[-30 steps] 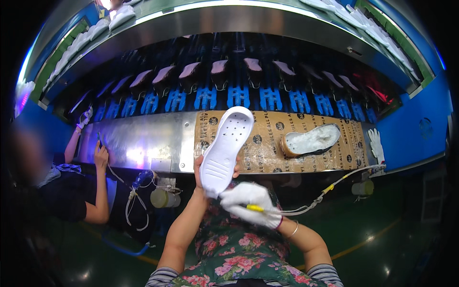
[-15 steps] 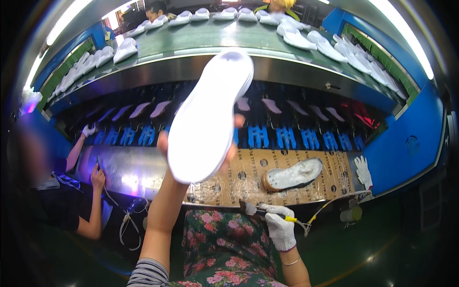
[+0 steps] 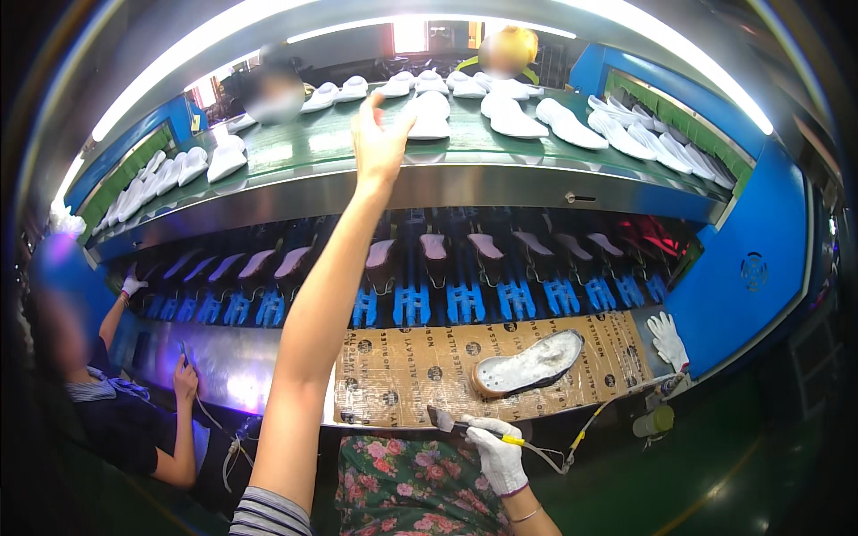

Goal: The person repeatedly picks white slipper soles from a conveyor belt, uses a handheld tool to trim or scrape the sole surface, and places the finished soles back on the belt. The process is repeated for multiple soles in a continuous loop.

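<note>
My bare left hand [image 3: 380, 143] reaches up to the green conveyor belt [image 3: 331, 145], its fingers apart. Just right of its fingertips, a white shoe sole [image 3: 431, 118] rests on the belt; whether a finger still touches it is hard to tell. Low in front of me, my gloved right hand [image 3: 496, 456] grips a flat brush [image 3: 444, 420] by its handle, with a thin tube running off behind it. Beyond the brush, a whitened shoe last or upper [image 3: 529, 364] lies tilted on brown printed paper [image 3: 393, 375].
Several white soles [image 3: 572, 125] line the belt. Under it, pinkish insole-shaped pieces [image 3: 433, 246] hang above blue clamps [image 3: 465, 304]. A white glove [image 3: 668, 341] lies near the blue machine wall [image 3: 751, 268]. A co-worker's hand [image 3: 185, 380] holds a tool at left; more people are behind the belt.
My left hand has moved up and away to the belt and let go of the white sole, which now sits there. The right hand keeps the brush, shifted slightly left.
</note>
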Demonstrator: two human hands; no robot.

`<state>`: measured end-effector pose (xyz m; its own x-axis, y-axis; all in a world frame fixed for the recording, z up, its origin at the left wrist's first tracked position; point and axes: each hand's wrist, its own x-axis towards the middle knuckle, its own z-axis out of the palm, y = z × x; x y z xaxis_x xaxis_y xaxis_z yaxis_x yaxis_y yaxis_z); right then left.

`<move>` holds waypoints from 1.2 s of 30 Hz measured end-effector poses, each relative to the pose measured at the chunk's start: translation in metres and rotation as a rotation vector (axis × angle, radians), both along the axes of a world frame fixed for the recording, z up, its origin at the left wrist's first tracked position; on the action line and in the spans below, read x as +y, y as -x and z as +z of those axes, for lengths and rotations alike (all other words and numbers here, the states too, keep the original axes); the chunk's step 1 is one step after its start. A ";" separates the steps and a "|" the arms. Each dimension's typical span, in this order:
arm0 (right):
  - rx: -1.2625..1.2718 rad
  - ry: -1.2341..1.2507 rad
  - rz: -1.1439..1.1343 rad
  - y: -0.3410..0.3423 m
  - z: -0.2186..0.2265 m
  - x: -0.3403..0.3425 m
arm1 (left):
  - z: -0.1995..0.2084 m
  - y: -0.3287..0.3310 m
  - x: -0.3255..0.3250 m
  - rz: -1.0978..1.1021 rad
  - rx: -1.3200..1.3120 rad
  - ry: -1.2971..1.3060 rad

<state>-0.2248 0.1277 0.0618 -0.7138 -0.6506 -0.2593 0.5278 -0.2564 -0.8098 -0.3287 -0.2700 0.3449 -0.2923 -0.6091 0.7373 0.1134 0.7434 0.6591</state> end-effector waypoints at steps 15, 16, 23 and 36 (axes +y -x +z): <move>0.005 0.006 0.013 -0.011 -0.006 -0.014 | 0.009 0.073 -0.067 0.001 -0.512 0.092; 0.018 0.001 -0.024 -0.004 -0.012 -0.008 | 0.016 0.068 -0.040 -0.128 -0.473 -0.100; 0.007 -0.033 0.010 -0.015 -0.014 -0.028 | 0.008 -0.122 -0.163 1.110 -0.488 0.362; 0.178 0.109 0.026 -0.024 0.010 -0.056 | -0.144 -0.346 0.010 0.607 0.381 0.402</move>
